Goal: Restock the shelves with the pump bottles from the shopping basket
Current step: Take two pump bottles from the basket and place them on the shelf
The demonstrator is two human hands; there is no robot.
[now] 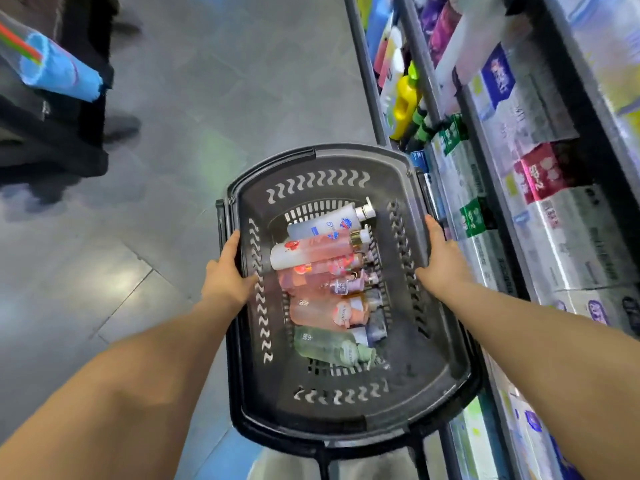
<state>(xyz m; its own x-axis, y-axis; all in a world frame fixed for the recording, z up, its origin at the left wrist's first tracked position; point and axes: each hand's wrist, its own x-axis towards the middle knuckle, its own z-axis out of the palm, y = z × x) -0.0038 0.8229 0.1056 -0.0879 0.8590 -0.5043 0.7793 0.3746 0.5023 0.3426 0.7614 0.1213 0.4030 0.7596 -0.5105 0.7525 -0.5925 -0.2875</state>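
The basket (346, 152) is gripped by the left hand (225, 271) and right hand (445, 258); the pump bottles (311, 249) inside look slippery, best held mid-body.

This is a shop, seen down an aisle. Long shelves (585, 126) run along the right side, packed tight with boxed goods (540, 174) in printed wrappers, row above row, and with a yellow bottle (405, 102) among other bottles farther along. A black plastic shopping basket (311, 154) holds pump bottles (322, 251) lying on their sides. The floor (207, 98) is grey tile, broad and shiny.
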